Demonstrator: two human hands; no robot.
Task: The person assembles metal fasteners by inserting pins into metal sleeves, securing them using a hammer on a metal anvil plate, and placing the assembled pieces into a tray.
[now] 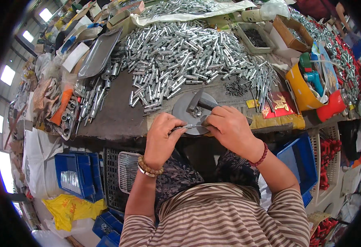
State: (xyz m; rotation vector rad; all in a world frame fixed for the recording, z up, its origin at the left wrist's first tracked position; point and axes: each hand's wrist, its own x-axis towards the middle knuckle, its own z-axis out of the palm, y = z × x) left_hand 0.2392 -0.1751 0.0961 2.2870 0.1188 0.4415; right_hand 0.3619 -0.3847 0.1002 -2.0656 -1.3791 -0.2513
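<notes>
Your left hand (163, 131) pinches one slim metal part (193, 126), which lies between your two hands, its long axis running sideways, the left hand nearer. Your right hand (232, 126) is at its other end; whether it grasps, I cannot tell. Just beyond the grip are one hammer (207, 103) and one round plate (181, 108); farther, metal tubes (188, 57), too many for counting.
</notes>
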